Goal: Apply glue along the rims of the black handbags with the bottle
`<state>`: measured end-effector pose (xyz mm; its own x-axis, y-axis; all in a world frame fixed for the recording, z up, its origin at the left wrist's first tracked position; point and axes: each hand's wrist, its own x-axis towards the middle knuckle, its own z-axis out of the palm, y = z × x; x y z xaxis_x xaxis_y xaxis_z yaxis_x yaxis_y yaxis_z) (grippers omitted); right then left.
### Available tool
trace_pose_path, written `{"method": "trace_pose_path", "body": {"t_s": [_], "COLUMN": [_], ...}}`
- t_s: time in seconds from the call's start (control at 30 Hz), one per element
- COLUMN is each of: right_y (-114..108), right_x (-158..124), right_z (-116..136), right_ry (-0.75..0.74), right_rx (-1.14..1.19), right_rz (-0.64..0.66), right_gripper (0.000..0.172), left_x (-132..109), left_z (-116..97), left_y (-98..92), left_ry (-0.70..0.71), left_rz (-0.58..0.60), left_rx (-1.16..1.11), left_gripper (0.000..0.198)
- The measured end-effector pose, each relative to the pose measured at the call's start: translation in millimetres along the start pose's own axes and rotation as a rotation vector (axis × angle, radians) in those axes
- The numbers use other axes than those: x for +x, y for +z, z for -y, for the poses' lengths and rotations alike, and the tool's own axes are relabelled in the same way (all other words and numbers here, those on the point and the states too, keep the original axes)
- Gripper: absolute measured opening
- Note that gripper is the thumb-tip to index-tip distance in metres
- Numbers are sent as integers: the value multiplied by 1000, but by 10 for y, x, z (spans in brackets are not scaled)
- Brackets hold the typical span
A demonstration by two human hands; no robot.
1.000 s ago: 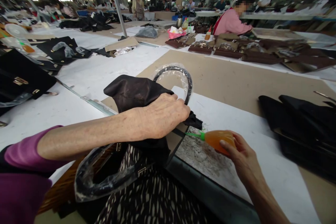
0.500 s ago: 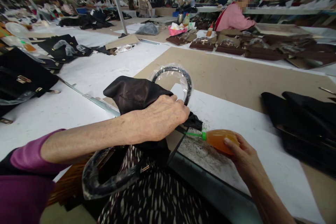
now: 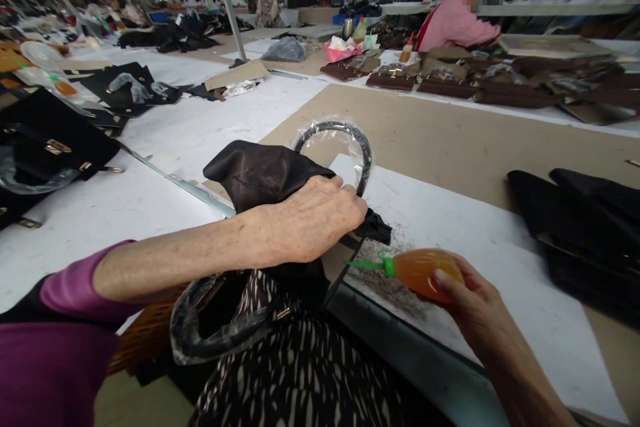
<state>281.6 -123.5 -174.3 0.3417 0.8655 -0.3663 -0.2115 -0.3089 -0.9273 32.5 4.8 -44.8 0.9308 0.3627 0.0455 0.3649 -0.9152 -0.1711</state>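
Where left hand (image 3: 320, 220) grips, bag (image 3: 265, 173) partly hidden

Just beyond the fingers of the left hand (image 3: 317, 220) rises a handle (image 3: 368, 155), to their right the right hand (image 3: 473, 297) holds a bottle (image 3: 425, 271), folded pieces (image 3: 587, 233) lie farther right, and a bag (image 3: 67, 127) well left.

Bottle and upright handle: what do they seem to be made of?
Bottle: probably smooth plastic, see-through enough that an orange tint shows, with a soft sheen.
Upright handle: dark, perhaps leather or imitation; its clear, crinkled wrap catches light like plastic film.
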Motion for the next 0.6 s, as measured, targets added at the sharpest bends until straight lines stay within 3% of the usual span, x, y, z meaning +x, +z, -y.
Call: {"method": "trace_pose_path", "body": {"t_s": [0.3, 0.6], "right_y": [42, 156], "right_x": [-163, -315], "right_z": [9, 115], "right_ry": [21, 39], "right_rx": [87, 66], "right_rz": [86, 81], "right_gripper": [52, 57], "left_x": [-19, -29], "left_z": [-4, 2], "left_y": [15, 16], "left_ry": [1, 13], "left_rz": [-5, -22], "left_rx": [11, -1], "left_gripper": [14, 14]}}
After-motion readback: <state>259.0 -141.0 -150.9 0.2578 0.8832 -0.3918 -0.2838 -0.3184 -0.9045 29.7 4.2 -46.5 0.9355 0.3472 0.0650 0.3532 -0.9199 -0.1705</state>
